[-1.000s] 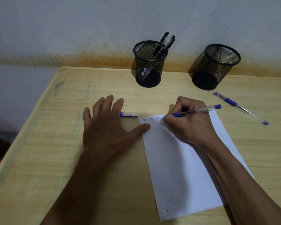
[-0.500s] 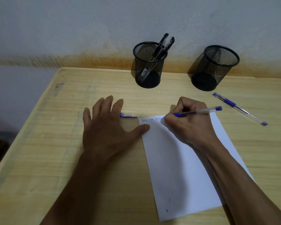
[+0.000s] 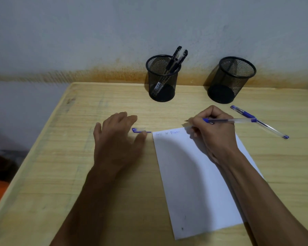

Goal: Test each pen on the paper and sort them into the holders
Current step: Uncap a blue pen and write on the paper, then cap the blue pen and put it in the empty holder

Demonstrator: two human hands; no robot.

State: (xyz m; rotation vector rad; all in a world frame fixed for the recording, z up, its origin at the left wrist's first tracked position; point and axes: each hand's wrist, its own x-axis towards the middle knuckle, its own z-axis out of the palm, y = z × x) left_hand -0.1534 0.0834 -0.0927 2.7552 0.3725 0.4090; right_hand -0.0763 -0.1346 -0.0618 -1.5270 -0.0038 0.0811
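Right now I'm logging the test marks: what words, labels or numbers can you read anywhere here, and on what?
Handwriting along the top edge of the paper: too small and blurred to read.
Pen on the table: no print legible.
Mesh holders: no labels visible.

Faint blue scribbles run along the top edge of the paper (image 3: 194, 174); none of them can be read.

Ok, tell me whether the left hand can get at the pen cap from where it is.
Probably yes. The left hand hovers open right beside the cap, thumb almost on it, with nothing between them.
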